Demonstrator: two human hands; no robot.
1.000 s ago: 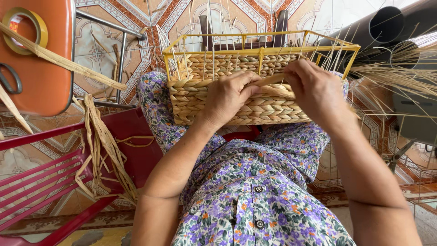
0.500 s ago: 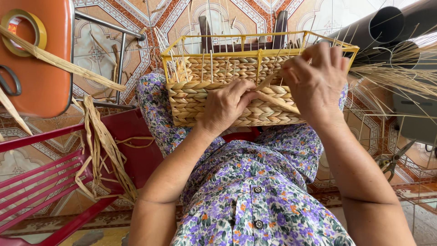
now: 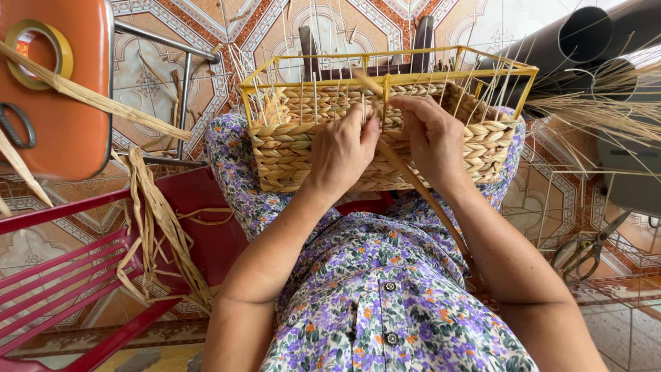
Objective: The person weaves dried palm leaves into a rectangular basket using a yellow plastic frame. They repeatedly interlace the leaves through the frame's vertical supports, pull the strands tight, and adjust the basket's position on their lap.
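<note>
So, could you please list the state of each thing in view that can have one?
Basket: on the lap, upright, partly woven, yellow wire frame bare at the top.
Left hand: fingers pressed on the weave at the wall's top.
Right hand: pinching the fibre strand, pulled taut.
Tape roll: lying flat on the orange seat.
Scissors: on the floor, blades slightly apart.

A rectangular basket of woven tan straw on a yellow wire frame (image 3: 303,148) rests upright on the lap, its upper rows unfinished. A long flat tan straw strand (image 3: 420,189) slants across its front wall.
</note>
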